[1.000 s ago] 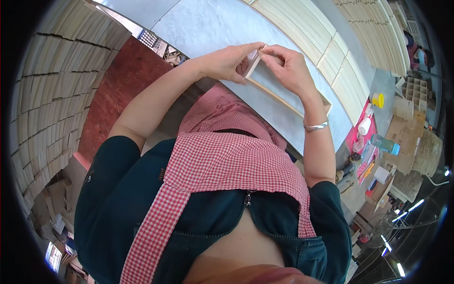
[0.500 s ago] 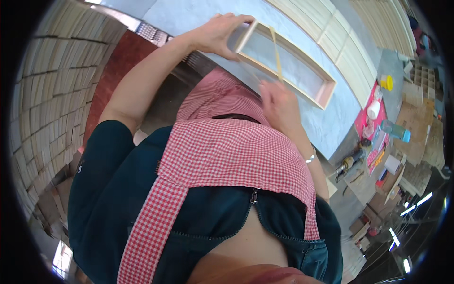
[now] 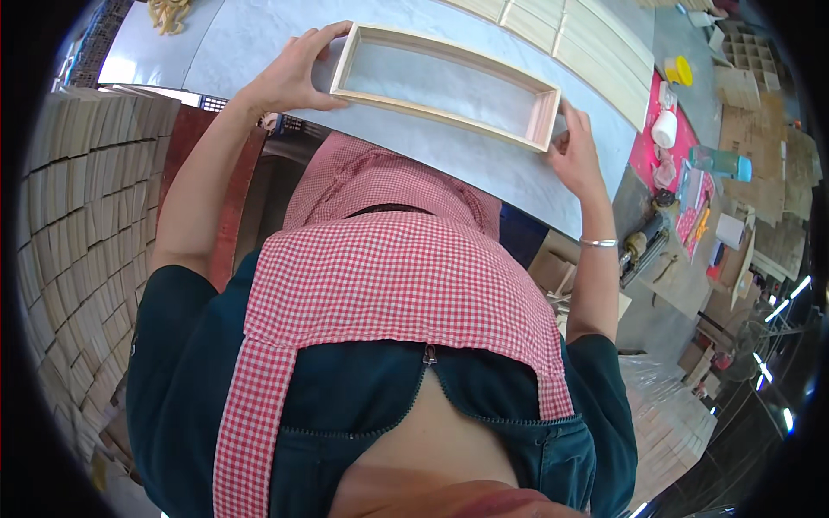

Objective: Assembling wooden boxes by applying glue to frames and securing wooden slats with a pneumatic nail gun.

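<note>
A shallow rectangular frame of pale wood [image 3: 439,117] lies on the bluish-grey marbled tabletop [image 3: 242,47], and the table surface shows through its middle. My left hand [image 3: 296,76] grips its left end, thumb by the near corner and fingers by the far one. At the opposite end, my right hand [image 3: 577,154] has its curled fingers against the short side. Some of the right fingertips are hidden behind that corner. No band is visible across the frame.
Pale wooden slats [image 3: 596,52] lie in rows beyond the frame. On the right are a pink sheet [image 3: 643,142], a white bottle [image 3: 664,128], a yellow cup [image 3: 679,71] and a power tool [image 3: 646,237]. Tall stacks of wooden pieces [image 3: 65,216] stand at my left.
The yellowish band that my right hand was stretching across the frame is out of sight. That hand has moved right to the frame's end; the frame sits further left and less slanted in view.
</note>
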{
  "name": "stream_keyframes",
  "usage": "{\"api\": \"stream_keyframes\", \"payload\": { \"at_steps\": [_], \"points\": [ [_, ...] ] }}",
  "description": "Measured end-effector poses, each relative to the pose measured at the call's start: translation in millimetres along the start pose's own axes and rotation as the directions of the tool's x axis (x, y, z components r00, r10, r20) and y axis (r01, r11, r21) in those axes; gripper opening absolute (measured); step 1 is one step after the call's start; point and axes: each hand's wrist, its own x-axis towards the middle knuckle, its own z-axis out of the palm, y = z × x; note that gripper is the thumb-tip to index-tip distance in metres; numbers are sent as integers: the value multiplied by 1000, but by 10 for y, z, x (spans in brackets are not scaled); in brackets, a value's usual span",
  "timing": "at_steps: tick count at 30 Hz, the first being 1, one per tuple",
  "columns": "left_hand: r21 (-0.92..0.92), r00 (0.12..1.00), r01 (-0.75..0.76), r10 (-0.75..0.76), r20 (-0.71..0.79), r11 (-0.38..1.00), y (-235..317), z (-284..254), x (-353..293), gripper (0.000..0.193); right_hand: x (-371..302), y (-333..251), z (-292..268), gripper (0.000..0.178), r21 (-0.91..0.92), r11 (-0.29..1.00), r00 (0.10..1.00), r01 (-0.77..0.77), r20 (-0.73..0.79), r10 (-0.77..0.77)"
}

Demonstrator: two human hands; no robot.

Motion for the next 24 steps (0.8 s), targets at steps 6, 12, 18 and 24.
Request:
{"api": "stream_keyframes", "payload": {
  "at_steps": [6,12,18,24],
  "points": [
    [123,999,1,5,-48,992,92,75,-47,96,-172,112,382,63,218,972,991,83,-121,-58],
    [-628,940,276,-340,18,728,206,-36,-265,49,-199,67,480,61,303,950,976,71,-217,-4],
    [-714,851,470,-480,211,519,270,83,-254,24,-212,33,506,59,346,936,976,62,-215,15],
    [-462,893,419,-447,54,782,287,133,-197,24,-228,-47,521,53,383,923,970,25,-232,70]
  ]
}}
